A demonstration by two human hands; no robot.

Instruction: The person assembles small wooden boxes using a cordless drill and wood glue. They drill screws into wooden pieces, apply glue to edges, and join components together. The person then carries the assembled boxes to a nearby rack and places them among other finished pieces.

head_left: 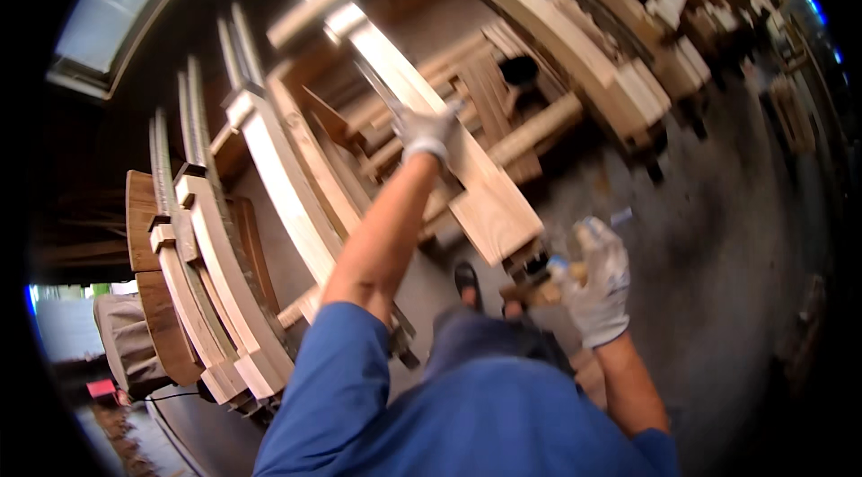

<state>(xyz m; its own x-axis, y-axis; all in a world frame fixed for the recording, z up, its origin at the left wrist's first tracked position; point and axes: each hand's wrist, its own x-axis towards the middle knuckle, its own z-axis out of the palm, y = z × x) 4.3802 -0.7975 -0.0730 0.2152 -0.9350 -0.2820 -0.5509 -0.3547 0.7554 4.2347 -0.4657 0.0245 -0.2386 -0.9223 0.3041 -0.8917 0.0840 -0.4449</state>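
My left hand [426, 132], in a white glove, straddles a pale wooden board [489, 207], thumb on one side and fingers on the other. The board slants from the far left toward me and widens at its near end. Just beyond that end sits a dark metal clamp end [530, 260], partly blurred. To the right of the clamp end is my right hand [600, 284], also gloved, with bluish fingertips. Its thumb and fingers are apart and nothing shows between them; motion smears the details.
On the left, several long boards [287, 181] lie in metal bar clamps [238, 50]. More thick timbers [575, 41] extend at the far right. Beneath the board are stacked wood strips [485, 86] and a round rail [539, 128]. Grey floor [700, 252] spreads to the right.
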